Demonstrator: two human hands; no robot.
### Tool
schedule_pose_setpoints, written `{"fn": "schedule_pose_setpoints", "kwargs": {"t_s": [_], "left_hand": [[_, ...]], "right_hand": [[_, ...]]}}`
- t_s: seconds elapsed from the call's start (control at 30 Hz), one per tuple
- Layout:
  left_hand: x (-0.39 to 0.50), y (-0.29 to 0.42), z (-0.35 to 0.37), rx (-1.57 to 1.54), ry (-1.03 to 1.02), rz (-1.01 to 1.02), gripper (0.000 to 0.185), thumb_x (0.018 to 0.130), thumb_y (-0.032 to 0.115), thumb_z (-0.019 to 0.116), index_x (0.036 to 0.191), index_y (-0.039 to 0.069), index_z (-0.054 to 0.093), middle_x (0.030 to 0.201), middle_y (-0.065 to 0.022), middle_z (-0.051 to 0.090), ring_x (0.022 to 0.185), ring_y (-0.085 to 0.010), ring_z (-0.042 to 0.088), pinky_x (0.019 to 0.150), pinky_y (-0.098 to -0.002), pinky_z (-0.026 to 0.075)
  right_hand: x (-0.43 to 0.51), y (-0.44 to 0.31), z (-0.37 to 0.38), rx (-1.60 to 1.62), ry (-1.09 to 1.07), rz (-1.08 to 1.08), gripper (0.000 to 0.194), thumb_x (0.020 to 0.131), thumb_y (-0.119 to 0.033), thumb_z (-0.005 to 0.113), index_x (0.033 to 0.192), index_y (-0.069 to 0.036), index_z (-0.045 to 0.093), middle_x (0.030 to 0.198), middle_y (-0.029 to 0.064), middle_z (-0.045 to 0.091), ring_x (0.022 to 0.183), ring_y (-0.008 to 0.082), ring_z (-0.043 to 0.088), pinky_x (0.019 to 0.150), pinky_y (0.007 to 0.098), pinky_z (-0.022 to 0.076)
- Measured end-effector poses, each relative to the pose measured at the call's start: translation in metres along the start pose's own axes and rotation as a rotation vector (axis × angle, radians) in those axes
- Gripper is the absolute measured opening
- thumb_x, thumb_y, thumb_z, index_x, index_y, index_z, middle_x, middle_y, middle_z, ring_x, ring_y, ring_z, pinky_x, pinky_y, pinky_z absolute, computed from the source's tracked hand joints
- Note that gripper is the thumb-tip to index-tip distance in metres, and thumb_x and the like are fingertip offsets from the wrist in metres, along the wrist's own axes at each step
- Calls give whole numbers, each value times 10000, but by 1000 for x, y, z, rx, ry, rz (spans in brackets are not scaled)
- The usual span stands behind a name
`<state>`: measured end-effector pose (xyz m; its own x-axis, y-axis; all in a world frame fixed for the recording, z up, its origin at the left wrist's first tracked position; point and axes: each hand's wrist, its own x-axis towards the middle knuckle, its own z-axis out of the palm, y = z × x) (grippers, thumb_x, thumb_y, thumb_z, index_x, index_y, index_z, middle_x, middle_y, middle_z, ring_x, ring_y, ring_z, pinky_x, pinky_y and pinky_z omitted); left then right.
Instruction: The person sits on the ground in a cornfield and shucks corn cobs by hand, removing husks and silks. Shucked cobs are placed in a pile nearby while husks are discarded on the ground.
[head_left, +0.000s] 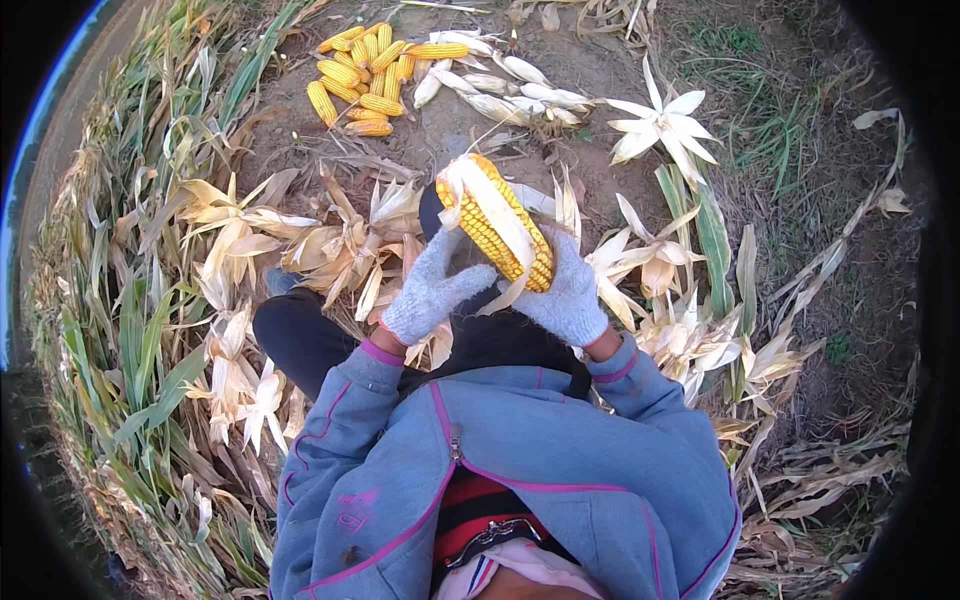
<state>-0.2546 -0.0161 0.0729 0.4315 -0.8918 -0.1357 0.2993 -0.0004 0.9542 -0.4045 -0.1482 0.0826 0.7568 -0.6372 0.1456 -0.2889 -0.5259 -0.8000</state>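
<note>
A yellow corn cob (480, 229) is held tilted in front of my body, in my gloved right hand (566, 292). One pale strip of husk (499, 214) lies along its kernels, and a loose end hangs near my right fingers. My left hand (435, 289), also in a grey knitted glove, is beside the cob with thumb and fingers apart. Its fingertips are close to the cob's upper left side; whether they touch it is hard to tell. Peeled-back husks (337, 244) lie on the ground around my dark-trousered legs.
Bare yellow cobs (364, 75) are heaped on the soil ahead. Just right of them lie several cobs still in pale husks (510, 90). A splayed empty husk (664, 124) rests farther right. Dry and green corn stalks (142, 360) pile up at my left.
</note>
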Motion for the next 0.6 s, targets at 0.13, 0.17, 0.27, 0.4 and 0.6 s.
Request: {"fn": "schedule_pose_setpoints", "kwargs": {"t_s": [0.13, 0.17, 0.27, 0.4, 0.6], "left_hand": [[-13, 7, -24, 290, 164, 155, 398, 895, 218, 610, 1207, -20, 541, 1164, -120, 606, 1051, -185, 600, 887, -327, 493], [-17, 4, -28, 238, 234, 192, 395, 893, 215, 615, 1201, -21, 546, 1155, -119, 611, 1045, -186, 603, 883, -328, 495], [-24, 30, -33, 134, 287, 194, 421, 878, 185, 644, 1228, -20, 530, 1131, -107, 627, 1019, -188, 617, 894, -324, 495], [-37, 34, -48, -30, 290, 175, 466, 839, 111, 685, 1254, -20, 518, 1134, -96, 630, 1025, -178, 618, 899, -303, 495], [-38, 42, -48, 225, 258, 176, 511, 832, 116, 702, 1287, -7, 506, 1260, -106, 570, 1114, -171, 580, 911, -303, 494]], "right_hand": [[12, -11, 29, -22, -25, -329, 687, 718, -344, 800, 1240, -1, 513, 1080, 197, 618, 993, 349, 630, 850, 402, 510], [16, -13, 32, 34, -55, -353, 643, 746, -329, 780, 1233, 2, 520, 1079, 198, 616, 989, 351, 627, 850, 402, 506], [28, -29, 39, 172, -84, -323, 531, 809, -287, 729, 1207, 9, 539, 1071, 199, 613, 977, 351, 623, 851, 396, 500], [46, -48, 44, 229, -114, -323, 610, 788, -300, 756, 1262, 7, 525, 1151, 205, 594, 1052, 358, 597, 914, 398, 477], [82, -76, 35, 7, -46, -713, 747, 704, -349, 799, 1334, -81, 501, 1317, 163, 530, 1172, 344, 539, 984, 423, 452]]}}
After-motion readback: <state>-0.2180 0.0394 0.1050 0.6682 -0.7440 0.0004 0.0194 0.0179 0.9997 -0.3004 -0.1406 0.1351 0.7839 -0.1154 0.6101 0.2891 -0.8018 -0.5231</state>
